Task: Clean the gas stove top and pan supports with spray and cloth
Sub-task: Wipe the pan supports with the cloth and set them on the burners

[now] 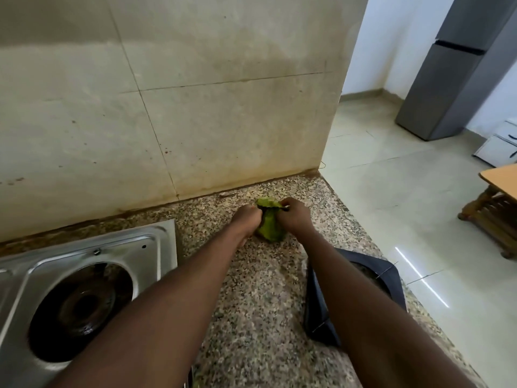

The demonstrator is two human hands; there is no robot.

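Starting nearest you, the steel stove top (156,247) lies at your left with its burner (81,306) uncovered, and a dark pan support (389,278) rests on the granite countertop (265,289) at your right, partly under your right forearm and close to the counter's open edge. Both forearms reach forward along the granite strip between them. At its far end your left hand (247,219) and right hand (296,218) each clench the green cloth (270,228) from opposite sides, bunched low over the granite near the tiled wall (195,121) — contact with the counter cannot be confirmed. Judged step: wringing or refolding the cloth before wiping; no spray bottle is in view. The next move calls for one hand to let go and the other to carry the cloth to the stove top or the pan support. Keep your right elbow off the support, since it sits near the drop to the floor (391,177). The wall blocks travel ahead; open room lies leftward and toward you.
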